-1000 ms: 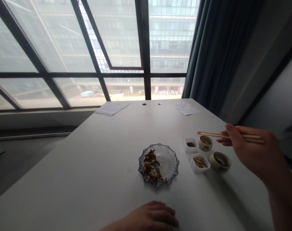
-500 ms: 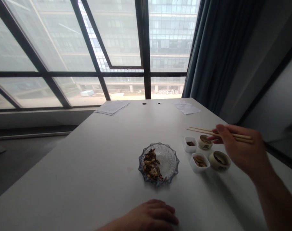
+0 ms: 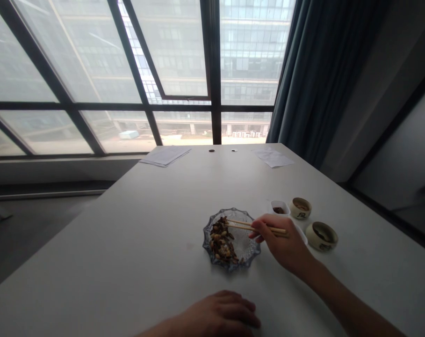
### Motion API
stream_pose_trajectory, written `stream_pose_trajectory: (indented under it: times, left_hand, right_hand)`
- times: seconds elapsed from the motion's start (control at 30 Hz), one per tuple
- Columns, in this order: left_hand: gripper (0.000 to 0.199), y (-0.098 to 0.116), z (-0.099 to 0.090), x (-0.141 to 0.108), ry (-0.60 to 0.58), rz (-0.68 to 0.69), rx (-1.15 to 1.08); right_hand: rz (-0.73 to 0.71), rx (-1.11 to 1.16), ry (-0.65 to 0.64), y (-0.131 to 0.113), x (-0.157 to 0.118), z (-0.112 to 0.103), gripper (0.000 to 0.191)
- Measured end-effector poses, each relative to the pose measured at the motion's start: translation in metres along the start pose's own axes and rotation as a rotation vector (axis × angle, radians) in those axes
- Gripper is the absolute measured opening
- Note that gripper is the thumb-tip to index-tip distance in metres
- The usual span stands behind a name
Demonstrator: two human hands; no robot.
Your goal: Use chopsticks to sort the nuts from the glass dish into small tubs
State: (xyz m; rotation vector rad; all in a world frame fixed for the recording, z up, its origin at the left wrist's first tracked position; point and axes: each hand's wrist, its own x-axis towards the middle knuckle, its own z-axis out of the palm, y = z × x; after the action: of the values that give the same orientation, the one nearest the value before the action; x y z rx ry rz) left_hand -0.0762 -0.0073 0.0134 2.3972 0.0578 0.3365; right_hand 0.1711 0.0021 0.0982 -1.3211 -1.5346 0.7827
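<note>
My right hand (image 3: pixel 282 241) holds a pair of wooden chopsticks (image 3: pixel 238 224), their tips reaching over a scalloped glass dish (image 3: pixel 249 252). Inside the dish, a pile of brown nuts and shells (image 3: pixel 221 242) lies on the left side, close to the tips. I cannot tell whether the tips touch it. My left hand (image 3: pixel 222 316) rests on the white table (image 3: pixel 128 262) near its front edge, holding nothing. A small white dish (image 3: pixel 303 238) is mostly hidden behind my right hand.
Another white dish with dark sauce (image 3: pixel 278 207) and several small ceramic cups, including one (image 3: pixel 299 208) and another (image 3: pixel 321 236), stand right of the glass dish. Papers (image 3: pixel 165 156) lie at the far edge by the window.
My right hand has moved left and down with the chopsticks, from beside the cups to over the glass dish. It now hides most of the white dish of nuts. My left hand has not moved.
</note>
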Motion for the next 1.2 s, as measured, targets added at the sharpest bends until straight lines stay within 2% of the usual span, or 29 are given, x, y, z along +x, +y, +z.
stream_pose_trajectory:
  times: [0.2, 0.47, 0.57, 0.67, 0.83, 0.9, 1.03, 1.2]
  left_hand:
    - [0.018, 0.0, 0.0, 0.0, -0.004, -0.003, 0.015]
    - [0.021, -0.002, 0.001, -0.001, -0.007, 0.004, 0.019]
    - [0.021, -0.002, 0.001, -0.001, -0.007, 0.006, 0.015]
    - [0.019, -0.001, 0.001, -0.001, 0.004, 0.007, 0.009]
    - [0.021, 0.004, -0.004, 0.002, -0.021, -0.018, 0.014]
    - [0.022, 0.006, -0.006, 0.002, -0.027, -0.023, 0.014]
    - [0.022, 0.007, -0.006, 0.003, -0.031, -0.03, 0.012]
    - [0.02, 0.006, -0.005, 0.002, -0.021, -0.027, 0.009]
  right_hand:
    - [0.042, -0.025, 0.012, 0.001, 0.0, 0.005, 0.045]
    - [-0.007, -0.084, 0.053, 0.0, -0.001, -0.001, 0.049]
    - [-0.011, -0.059, 0.118, -0.011, -0.003, -0.015, 0.048]
    - [-0.021, -0.056, 0.241, -0.031, -0.012, -0.04, 0.041]
    - [0.023, -0.241, 0.522, -0.061, -0.039, -0.088, 0.037]
    - [0.065, -0.353, 0.572, -0.066, -0.049, -0.102, 0.041]
    - [0.079, -0.483, 0.504, -0.064, -0.058, -0.117, 0.051]
    - [0.079, -0.483, 0.445, -0.061, -0.054, -0.118, 0.049]
